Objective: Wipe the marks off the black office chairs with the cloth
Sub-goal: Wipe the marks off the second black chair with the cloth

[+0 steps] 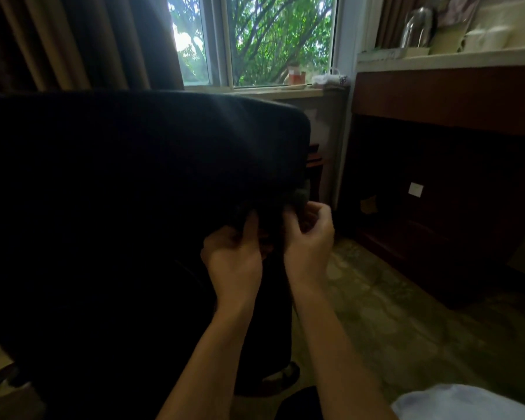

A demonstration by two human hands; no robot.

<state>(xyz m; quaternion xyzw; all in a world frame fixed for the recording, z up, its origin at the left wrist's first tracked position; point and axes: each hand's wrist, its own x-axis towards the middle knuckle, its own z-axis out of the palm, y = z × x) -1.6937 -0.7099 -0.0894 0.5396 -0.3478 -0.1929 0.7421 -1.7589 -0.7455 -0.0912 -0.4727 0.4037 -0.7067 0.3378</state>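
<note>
Gripping a dark cloth bunched against the black chair back's lower right edge, the left hand and right hand both clench it.

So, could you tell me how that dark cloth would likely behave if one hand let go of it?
The cloth looks bunched and folded between the left hand and right hand, so it is probably floppy and would droop. It seems light, since fingertips alone hold it. It is too dark to judge slipperiness.
</note>
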